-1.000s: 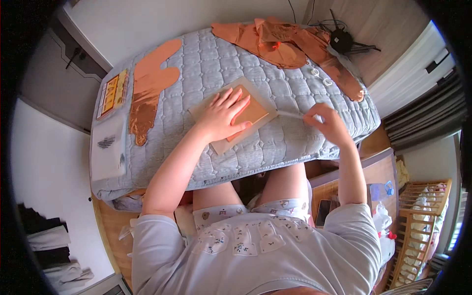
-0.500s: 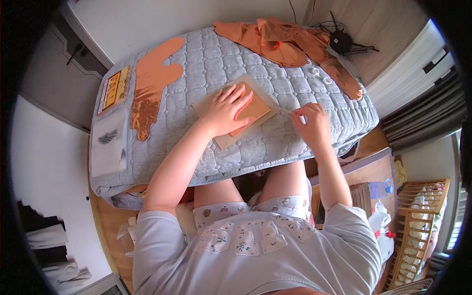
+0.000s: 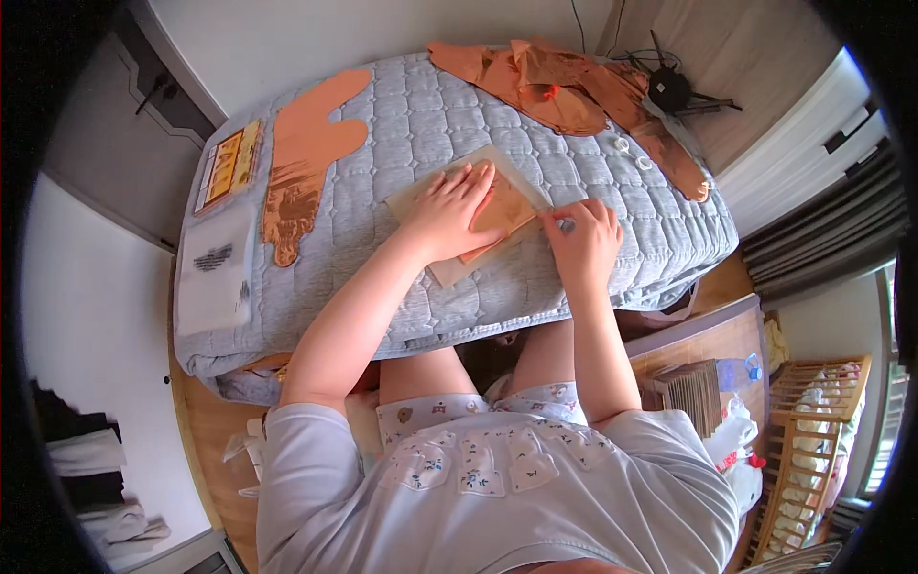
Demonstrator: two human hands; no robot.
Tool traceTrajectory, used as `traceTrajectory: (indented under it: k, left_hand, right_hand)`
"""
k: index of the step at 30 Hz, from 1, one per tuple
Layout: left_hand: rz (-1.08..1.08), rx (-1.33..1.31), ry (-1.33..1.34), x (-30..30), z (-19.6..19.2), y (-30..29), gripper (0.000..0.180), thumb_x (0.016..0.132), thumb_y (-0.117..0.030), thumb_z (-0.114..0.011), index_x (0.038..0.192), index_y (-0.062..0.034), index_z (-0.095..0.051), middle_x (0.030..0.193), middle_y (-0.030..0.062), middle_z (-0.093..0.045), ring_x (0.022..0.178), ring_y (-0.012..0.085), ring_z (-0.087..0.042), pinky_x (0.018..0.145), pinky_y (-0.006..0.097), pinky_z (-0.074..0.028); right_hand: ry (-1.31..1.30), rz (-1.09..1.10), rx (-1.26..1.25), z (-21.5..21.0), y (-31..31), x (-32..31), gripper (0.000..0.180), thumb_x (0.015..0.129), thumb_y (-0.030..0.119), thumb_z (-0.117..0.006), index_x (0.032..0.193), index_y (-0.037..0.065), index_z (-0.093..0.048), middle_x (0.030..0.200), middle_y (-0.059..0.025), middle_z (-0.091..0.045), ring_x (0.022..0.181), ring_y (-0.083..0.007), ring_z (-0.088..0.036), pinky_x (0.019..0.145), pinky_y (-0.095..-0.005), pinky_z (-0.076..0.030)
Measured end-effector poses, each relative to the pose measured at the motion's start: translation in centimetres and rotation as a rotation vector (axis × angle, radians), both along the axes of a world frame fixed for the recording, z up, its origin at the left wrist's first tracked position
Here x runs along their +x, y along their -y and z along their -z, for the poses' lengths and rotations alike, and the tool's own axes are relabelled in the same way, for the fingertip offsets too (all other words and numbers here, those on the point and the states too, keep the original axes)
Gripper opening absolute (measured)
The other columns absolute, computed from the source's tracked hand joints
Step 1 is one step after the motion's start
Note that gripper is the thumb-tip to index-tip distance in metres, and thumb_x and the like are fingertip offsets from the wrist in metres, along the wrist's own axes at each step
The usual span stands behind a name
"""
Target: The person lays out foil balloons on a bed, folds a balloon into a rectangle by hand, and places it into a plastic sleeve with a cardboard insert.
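My left hand point(image 3: 449, 212) lies flat with fingers spread on a flat orange-copper packet point(image 3: 507, 209), pressing it against a pale translucent sheet point(image 3: 454, 271). The sheet lies slantwise on the quilted grey bed cover. At the sheet's right corner, my right hand point(image 3: 586, 244) is pinched closed, its fingertips by the packet's edge. A bit of clear, shiny strip point(image 3: 566, 227) shows within its curled fingers; most of it is hidden.
Copper foil balloons lie at the left point(image 3: 311, 143) and far right point(image 3: 564, 100) of the bed point(image 3: 382, 124). White rings point(image 3: 644, 163) are near the right balloon. A flat package point(image 3: 229, 170) and clear bag point(image 3: 215, 277) lie left. A black router point(image 3: 669, 88) sits at the back right.
My right hand has moved left and slightly down to the sheet's corner; the clear strip stretched between them before is now gathered there. My left hand stays pressed on the packet.
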State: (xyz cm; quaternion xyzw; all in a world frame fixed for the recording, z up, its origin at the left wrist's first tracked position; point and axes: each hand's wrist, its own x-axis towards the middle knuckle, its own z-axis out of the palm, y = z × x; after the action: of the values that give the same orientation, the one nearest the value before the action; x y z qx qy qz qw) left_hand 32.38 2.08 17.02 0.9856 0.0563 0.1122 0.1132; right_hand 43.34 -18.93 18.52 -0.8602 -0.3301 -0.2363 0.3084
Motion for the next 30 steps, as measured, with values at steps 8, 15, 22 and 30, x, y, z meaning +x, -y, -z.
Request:
traceTrajectory:
  k: [8,15,22,30]
  left_hand:
    - [0.024,0.056,-0.028,0.2,0.3,-0.4,0.108,0.088,-0.075,-0.056,0.164,-0.0098,-0.015,0.167,0.0146,-0.028,0.155,0.034,-0.024,0.125,0.053,-0.019]
    - [0.089,0.021,0.018,0.6,0.4,-1.1,0.103,0.088,-0.075,-0.057,0.163,-0.0117,-0.024,0.166,0.0124,-0.031,0.155,0.0329,-0.025,0.125,0.053,-0.019]
    - [0.116,0.039,0.052,0.7,0.9,-1.6,0.097,0.087,-0.075,-0.058,0.159,-0.0131,-0.037,0.165,0.0102,-0.035,0.154,0.0308,-0.027,0.125,0.051,-0.02]
    - [0.164,0.051,-0.022,0.1,-0.4,-0.7,0.096,0.086,-0.072,-0.061,0.16,-0.017,-0.036,0.167,0.0084,-0.031,0.155,0.031,-0.024,0.126,0.049,-0.018]
  right_hand:
    - [-0.013,-0.78,-0.087,-0.8,2.1,-2.1,0.011,0.085,0.014,-0.074,0.094,0.01,-0.07,0.1,-0.0071,-0.066,0.099,-0.03,-0.063,0.086,-0.0413,-0.048]
    - [-0.098,-0.878,-0.255,-1.0,1.8,-1.7,0.01,0.088,0.014,-0.071,0.096,0.01,-0.066,0.103,-0.0073,-0.066,0.099,-0.0301,-0.063,0.09,-0.0412,-0.048]
    - [-0.014,-0.828,-0.271,-0.4,1.9,-2.6,0.012,0.088,0.01,-0.07,0.098,0.007,-0.063,0.107,-0.0081,-0.06,0.107,-0.0308,-0.056,0.096,-0.0408,-0.045]
    - [-0.949,-0.997,0.421,0.5,8.6,0.3,0.009,0.103,0.012,-0.053,0.096,0.007,-0.051,0.09,-0.004,-0.052,0.084,-0.0177,-0.05,0.078,-0.031,-0.04]
